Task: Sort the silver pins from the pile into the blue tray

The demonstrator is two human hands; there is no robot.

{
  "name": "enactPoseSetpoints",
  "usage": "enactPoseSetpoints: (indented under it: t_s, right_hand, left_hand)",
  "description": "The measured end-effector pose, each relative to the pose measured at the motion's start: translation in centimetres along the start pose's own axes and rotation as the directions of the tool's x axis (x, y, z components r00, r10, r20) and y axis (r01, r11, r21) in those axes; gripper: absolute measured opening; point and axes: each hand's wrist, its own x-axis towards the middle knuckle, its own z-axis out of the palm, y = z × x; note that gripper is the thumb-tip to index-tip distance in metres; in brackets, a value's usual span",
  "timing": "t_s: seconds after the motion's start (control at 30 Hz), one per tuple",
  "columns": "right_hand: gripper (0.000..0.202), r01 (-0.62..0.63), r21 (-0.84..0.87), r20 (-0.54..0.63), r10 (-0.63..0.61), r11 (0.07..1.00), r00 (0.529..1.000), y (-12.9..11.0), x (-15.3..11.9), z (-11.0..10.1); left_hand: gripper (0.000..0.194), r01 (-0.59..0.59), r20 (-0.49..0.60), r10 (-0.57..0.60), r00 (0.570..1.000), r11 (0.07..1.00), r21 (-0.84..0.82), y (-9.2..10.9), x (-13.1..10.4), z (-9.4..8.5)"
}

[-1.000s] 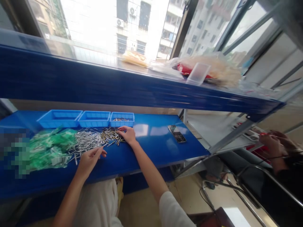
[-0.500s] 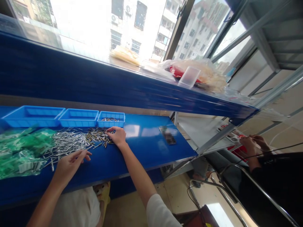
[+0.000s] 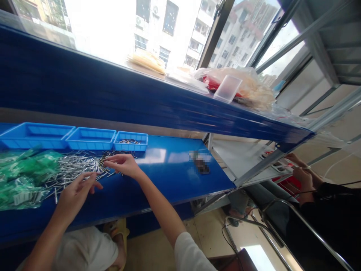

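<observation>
Leftmost, green plastic bags [image 3: 31,169] on blue worktop [image 3: 169,169]; beside them, loose silver metal pins [image 3: 76,163]; left hand [image 3: 75,192] at pile's near edge, fingers loosely curled, grip contents unclear; right hand [image 3: 125,165] over darker pins [image 3: 108,154], fingers bent, cannot tell if grasping; behind, small blue tray [image 3: 130,145] holding pins; far right, another person's hands [image 3: 304,175].

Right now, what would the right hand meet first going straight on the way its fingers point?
Most likely the pile of silver metal pins, just past the fingertips of the right hand. Its height over the pile is unclear, so it might skim above.
</observation>
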Motion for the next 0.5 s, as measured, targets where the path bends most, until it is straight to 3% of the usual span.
enactPoseSetpoints:
  t_s: [0.23, 0.5]
  right_hand:
    - [0.028, -0.077, 0.089, 0.109, 0.067, 0.993, 0.992, -0.37, -0.1, 0.19]
    - [0.017, -0.021, 0.191, 0.219, -0.021, 0.981, 0.975, -0.95, -0.41, 0.05]
  left_hand:
    - [0.044, -0.044, -0.006, 0.044, 0.999, 0.996, 0.075, -0.4, 0.0, -0.22]
    - [0.045, -0.034, -0.038, 0.037, 0.999, 0.997, 0.074, 0.0, -0.13, -0.32]
